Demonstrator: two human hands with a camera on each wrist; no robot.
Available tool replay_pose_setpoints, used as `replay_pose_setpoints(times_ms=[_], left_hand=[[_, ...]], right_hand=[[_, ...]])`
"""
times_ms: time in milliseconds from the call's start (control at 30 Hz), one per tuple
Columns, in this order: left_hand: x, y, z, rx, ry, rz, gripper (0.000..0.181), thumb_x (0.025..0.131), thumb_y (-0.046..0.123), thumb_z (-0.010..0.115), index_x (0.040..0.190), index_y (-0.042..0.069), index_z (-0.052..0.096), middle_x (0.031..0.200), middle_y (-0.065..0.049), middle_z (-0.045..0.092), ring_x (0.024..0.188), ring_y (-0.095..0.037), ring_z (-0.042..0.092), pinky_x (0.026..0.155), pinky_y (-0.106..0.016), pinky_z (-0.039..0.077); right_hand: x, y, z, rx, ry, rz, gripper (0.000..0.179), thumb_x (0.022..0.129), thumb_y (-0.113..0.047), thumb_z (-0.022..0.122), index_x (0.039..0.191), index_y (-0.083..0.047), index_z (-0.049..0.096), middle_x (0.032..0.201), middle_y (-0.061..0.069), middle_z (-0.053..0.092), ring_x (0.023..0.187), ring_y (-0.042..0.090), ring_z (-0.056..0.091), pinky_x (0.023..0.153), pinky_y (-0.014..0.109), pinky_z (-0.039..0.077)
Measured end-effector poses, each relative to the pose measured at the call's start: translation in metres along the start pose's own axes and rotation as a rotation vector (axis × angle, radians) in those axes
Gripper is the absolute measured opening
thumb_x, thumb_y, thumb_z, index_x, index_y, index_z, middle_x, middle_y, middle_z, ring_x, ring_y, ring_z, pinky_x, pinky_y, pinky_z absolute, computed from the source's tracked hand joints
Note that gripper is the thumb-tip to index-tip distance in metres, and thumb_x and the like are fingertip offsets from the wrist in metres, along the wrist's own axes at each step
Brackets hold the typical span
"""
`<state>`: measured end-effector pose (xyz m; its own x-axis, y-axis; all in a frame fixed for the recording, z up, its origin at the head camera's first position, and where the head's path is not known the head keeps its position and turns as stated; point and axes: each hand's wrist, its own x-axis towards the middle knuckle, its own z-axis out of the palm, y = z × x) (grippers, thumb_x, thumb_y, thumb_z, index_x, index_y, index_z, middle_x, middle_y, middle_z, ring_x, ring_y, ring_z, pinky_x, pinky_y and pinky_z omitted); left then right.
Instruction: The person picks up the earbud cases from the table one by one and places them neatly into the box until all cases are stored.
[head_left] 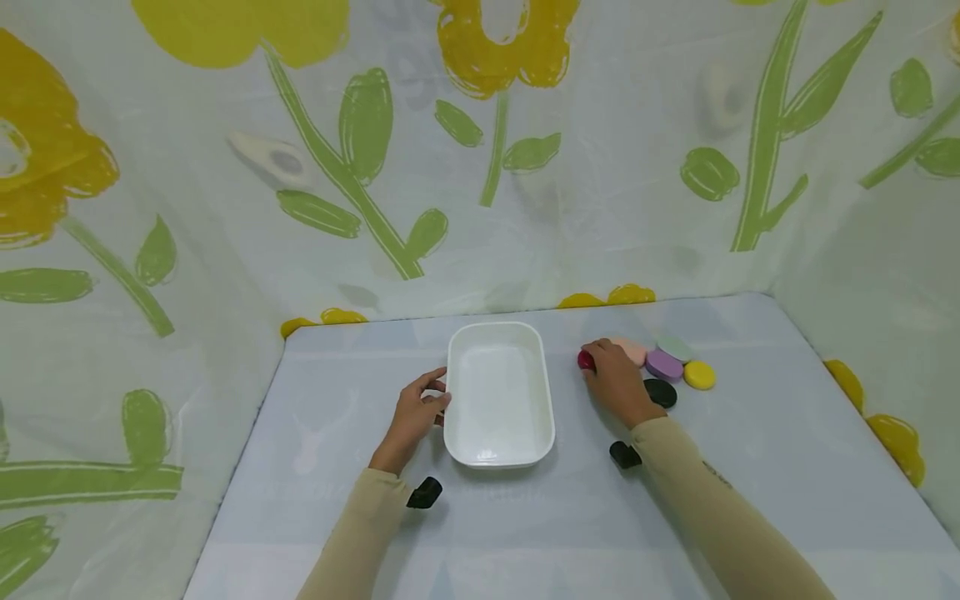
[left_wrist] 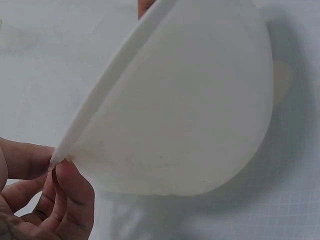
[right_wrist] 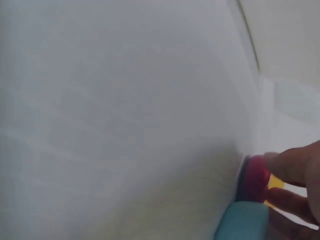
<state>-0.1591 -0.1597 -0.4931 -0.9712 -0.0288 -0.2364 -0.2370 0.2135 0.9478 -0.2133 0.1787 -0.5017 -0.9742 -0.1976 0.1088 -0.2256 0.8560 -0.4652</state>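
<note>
A white rectangular dish with rounded corners stands on the table. My left hand is at its left side; in the left wrist view, thumb and finger pinch the dish's rim. To the right of the dish, my right hand holds a small magenta-red rounded piece between thumb and fingers. That red piece also shows at the fingertips in the right wrist view, beside a teal piece. Around the right hand lie peach, purple, and dark green discs.
Farther right are a yellow disc and a pale green disc. Flower-printed sheeting walls the table at the back and sides. Black wrist devices stick out from both sleeves.
</note>
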Motion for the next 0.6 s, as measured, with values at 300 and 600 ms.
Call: replay_pose_setpoints(times_ms=[300,600], left_hand=[[-0.002,0.002,0.001,-0.015,0.009,-0.011,0.05,0.104,0.001,0.063,0.153,0.004,0.054,0.125,-0.018,0.057,0.075,-0.016,0.061,0.062,-0.03,0.056],[-0.001,0.002,0.004,-0.031,0.018,-0.028,0.05,0.104,0.002,0.064,0.153,0.008,0.056,0.123,-0.016,0.057,0.074,-0.014,0.06,0.061,-0.028,0.054]], right_hand=[[0.011,-0.006,-0.007,-0.012,-0.086,0.067,0.041,0.096,0.0,0.074,0.135,0.01,0.065,0.132,0.029,0.062,0.121,0.044,0.061,0.108,0.057,0.051],[0.02,-0.004,-0.007,0.007,-0.129,0.112,0.041,0.097,-0.004,0.075,0.135,0.008,0.064,0.127,0.028,0.063,0.115,0.041,0.06,0.106,0.056,0.052]])
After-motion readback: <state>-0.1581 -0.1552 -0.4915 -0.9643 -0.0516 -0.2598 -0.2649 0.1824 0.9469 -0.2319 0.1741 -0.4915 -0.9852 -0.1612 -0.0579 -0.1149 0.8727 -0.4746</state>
